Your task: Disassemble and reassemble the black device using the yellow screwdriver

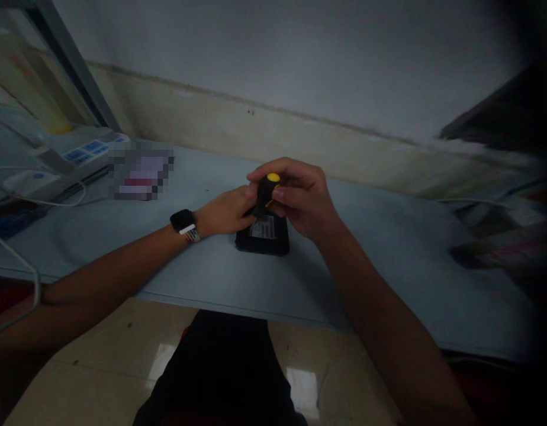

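Observation:
A screwdriver (266, 193) with a black handle and a yellow end cap stands nearly upright in my right hand (309, 200), whose fingers and thumb are closed round the handle. Its lower end points down at a small black rectangular device (262, 245) lying on the table; whether the tip touches a screw cannot be made out. A pale printed label (263, 228) shows on the device's top. My left hand (227, 210) is closed on the device's left side, close to the screwdriver's lower part. Some left fingertips are hidden behind the handle.
A pale table (189, 272) runs along the wall. To the left lie a phone (142, 174) and a white power strip (84, 157) with a white cable (55, 204). Blurred dark and pale objects (486, 251) are at the right edge.

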